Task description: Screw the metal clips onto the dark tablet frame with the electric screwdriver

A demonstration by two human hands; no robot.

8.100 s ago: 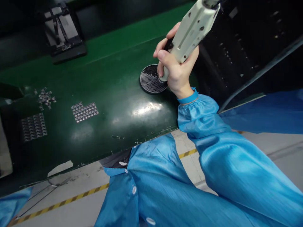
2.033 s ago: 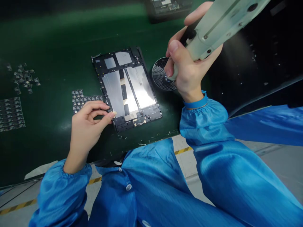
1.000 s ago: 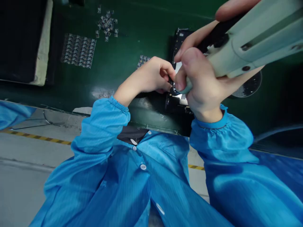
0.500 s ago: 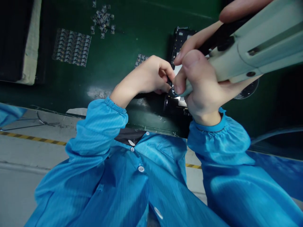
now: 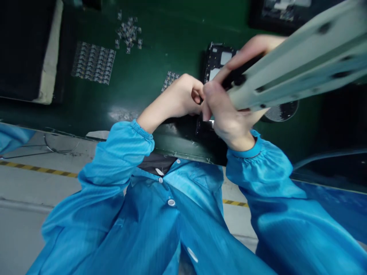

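Observation:
My right hand [image 5: 229,114] grips a pale grey electric screwdriver [image 5: 298,72] that slants up to the right, its tip hidden behind my fingers at the near left corner of an open black tablet frame [image 5: 219,61]. My left hand [image 5: 179,99] is curled with its fingertips pressed against the same corner, right beside the driver tip; whether it pinches a small part is hidden. The tablet frame lies on the green belt [image 5: 155,53], mostly covered by both hands.
A round perforated screw dish [image 5: 282,112] sits to the right of the tablet. Small metal parts lie in a sheet [image 5: 93,63], a loose pile [image 5: 128,32] and a small patch [image 5: 169,78]. Another device [image 5: 286,9] is further along the belt. A dark tray [image 5: 25,49] stands at left.
The tablet frame came along the belt and my left hand settled at its near corner. The driver left the screw dish, came to that corner, and over the last half second tilted flatter.

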